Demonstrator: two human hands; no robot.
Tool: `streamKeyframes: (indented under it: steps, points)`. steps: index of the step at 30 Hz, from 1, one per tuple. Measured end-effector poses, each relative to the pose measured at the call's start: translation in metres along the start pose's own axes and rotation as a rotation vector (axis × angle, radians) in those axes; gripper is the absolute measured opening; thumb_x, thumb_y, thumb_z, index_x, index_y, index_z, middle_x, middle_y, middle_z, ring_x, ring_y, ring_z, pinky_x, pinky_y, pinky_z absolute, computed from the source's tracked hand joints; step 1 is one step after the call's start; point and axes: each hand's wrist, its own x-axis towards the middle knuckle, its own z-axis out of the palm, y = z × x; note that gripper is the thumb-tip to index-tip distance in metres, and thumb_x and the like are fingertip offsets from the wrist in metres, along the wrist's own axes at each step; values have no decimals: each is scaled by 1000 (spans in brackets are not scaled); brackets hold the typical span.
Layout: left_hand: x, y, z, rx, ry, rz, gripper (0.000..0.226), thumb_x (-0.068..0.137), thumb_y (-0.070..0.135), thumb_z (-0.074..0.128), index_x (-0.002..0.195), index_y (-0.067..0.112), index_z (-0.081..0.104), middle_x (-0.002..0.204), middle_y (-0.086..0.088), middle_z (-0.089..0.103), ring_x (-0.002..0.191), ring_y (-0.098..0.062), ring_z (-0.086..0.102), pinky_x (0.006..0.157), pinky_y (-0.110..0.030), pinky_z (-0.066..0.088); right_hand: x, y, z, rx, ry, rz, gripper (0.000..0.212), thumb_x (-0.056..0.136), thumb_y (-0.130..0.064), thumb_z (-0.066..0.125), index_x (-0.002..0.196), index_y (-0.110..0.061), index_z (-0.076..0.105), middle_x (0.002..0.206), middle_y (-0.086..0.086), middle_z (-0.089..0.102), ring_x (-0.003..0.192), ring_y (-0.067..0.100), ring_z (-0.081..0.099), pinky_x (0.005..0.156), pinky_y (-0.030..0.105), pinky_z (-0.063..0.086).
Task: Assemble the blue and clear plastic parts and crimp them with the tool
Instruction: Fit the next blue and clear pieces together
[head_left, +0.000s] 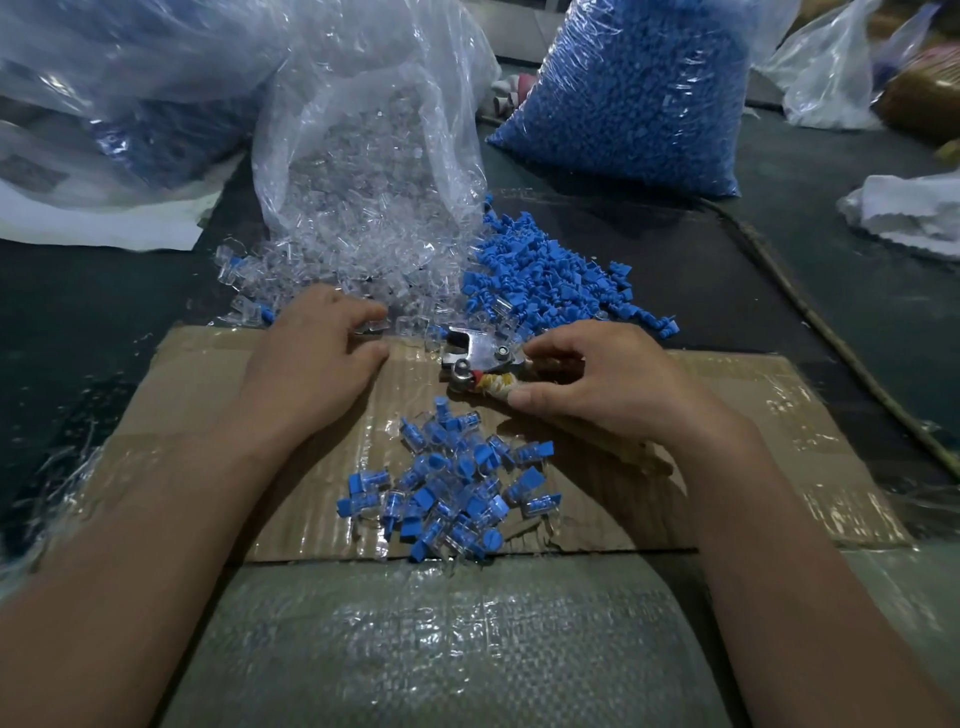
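A metal crimping tool (475, 353) with wrapped handles lies on taped cardboard (753, 415). My right hand (597, 384) grips its handles, thumb under and fingers over. My left hand (317, 353) reaches into the edge of the loose clear plastic parts (332, 270) and pinches one clear piece (373, 326) between thumb and fingers. A pile of loose blue parts (545, 275) lies just beyond the tool's jaws. Several assembled blue-and-clear pieces (452, 483) are heaped on the cardboard between my forearms.
A clear bag (374, 130) spills clear parts at the back centre. A full bag of blue parts (634, 93) stands back right. More plastic bags (104, 78) lie back left. A white cloth (914, 208) and a cord (810, 312) lie on the right.
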Motion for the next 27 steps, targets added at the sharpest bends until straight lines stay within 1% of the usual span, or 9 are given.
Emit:
streamKeyframes:
  steps: [3,6,8,13,15,20,24,25,27]
  points:
    - [0,0,-2,-11,11,16,32,88,29,59,117,16,60,101,1,44,99,-18,48,84,-32,36,0,-2,-1,13,24,-11,52,68,-61,62,110,-31,62,94,-17,54,88,3,50,73,24,38]
    - [-1,2,-2,-29,-16,34,27,90,27,57,114,15,60,114,-5,54,107,-24,50,92,-40,41,1,-1,0,9,52,-16,42,74,-54,63,108,-29,64,89,-19,53,88,4,50,73,24,38]
    - [-2,3,-2,-28,-21,48,26,91,25,56,114,15,59,118,-6,57,109,-26,50,93,-44,42,3,0,1,16,74,-20,36,78,-48,64,107,-28,64,85,-21,51,85,2,49,71,22,37]
    - [-3,3,-1,39,-21,69,36,94,23,50,129,16,53,126,-8,53,117,-26,44,97,-40,34,5,3,1,56,170,-23,21,82,-41,64,96,-27,67,78,-24,52,77,-3,50,67,18,39]
    - [-2,2,0,69,-41,53,40,96,26,46,135,19,48,127,-9,51,119,-27,41,97,-39,32,6,3,0,48,205,-24,19,82,-41,63,94,-27,67,76,-24,52,78,0,53,67,19,39]
    - [-2,3,-1,51,-55,51,37,94,31,48,129,22,54,122,-10,52,117,-28,41,96,-40,33,7,6,0,77,256,-8,15,83,-36,64,92,-24,69,74,-24,53,76,-4,52,65,15,39]
    - [-3,3,-2,16,-13,61,25,90,30,54,110,17,60,107,-4,53,106,-23,47,89,-36,36,8,7,0,83,280,2,14,84,-33,63,92,-23,69,73,-24,53,73,-4,51,63,12,36]
    - [-3,3,-1,6,1,48,26,90,31,55,110,16,58,105,-2,49,103,-21,46,87,-34,35,8,7,-1,84,285,4,14,84,-33,63,92,-23,69,73,-24,53,73,-4,51,62,12,36]
    - [-3,4,0,19,-12,19,37,91,33,53,124,15,52,112,-6,47,108,-23,44,90,-35,34,9,8,-1,88,291,9,15,84,-33,63,92,-22,69,73,-23,53,72,-4,51,62,11,35]
